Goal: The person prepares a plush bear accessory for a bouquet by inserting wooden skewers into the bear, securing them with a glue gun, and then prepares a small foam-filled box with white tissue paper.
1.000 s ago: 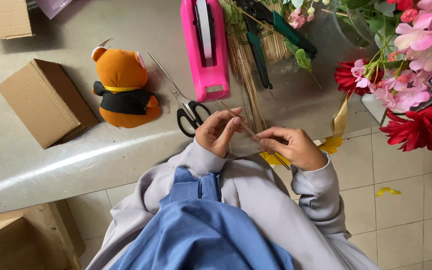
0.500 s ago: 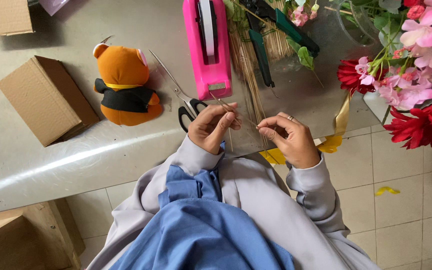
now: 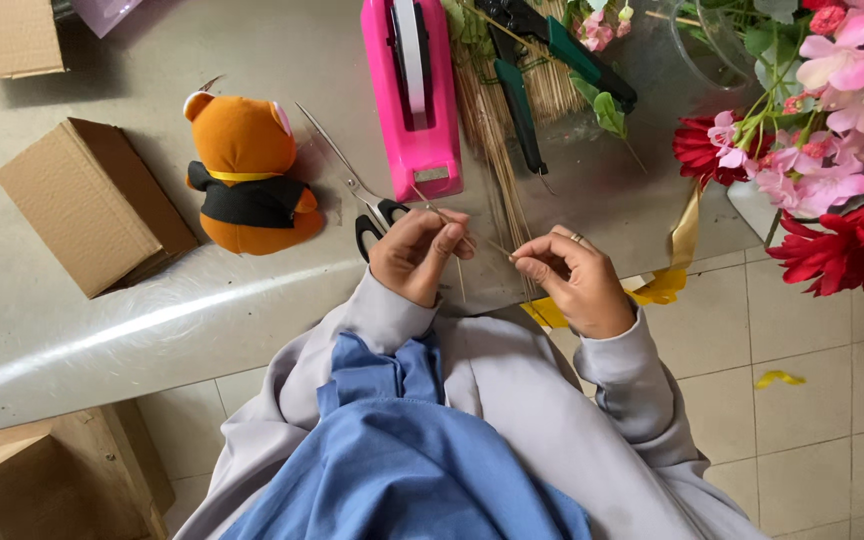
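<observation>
My left hand point(image 3: 417, 255) and my right hand point(image 3: 574, 282) meet at the near edge of the grey table point(image 3: 102, 320). Both pinch a thin wooden stick point(image 3: 495, 246) that runs between the fingertips. A ring shows on my right hand. Just past my left hand lie scissors with black handles point(image 3: 370, 222). Behind them stands a pink tape dispenser point(image 3: 412, 100), and beside it a bundle of thin sticks point(image 3: 497, 140). My grey sleeves and blue cloth fill the bottom of the view.
An orange toy bear point(image 3: 247, 175) and a cardboard box point(image 3: 92, 205) sit on the left of the table. Green-handled cutters point(image 3: 542, 60) lie at the back. Red and pink artificial flowers point(image 3: 822, 150) crowd the right, with yellow ribbon point(image 3: 667, 280) hanging over the edge.
Both hands have shifted slightly up toward the table edge and stay pinched on the stick. The right hand's fingers have closed in nearer the left hand.
</observation>
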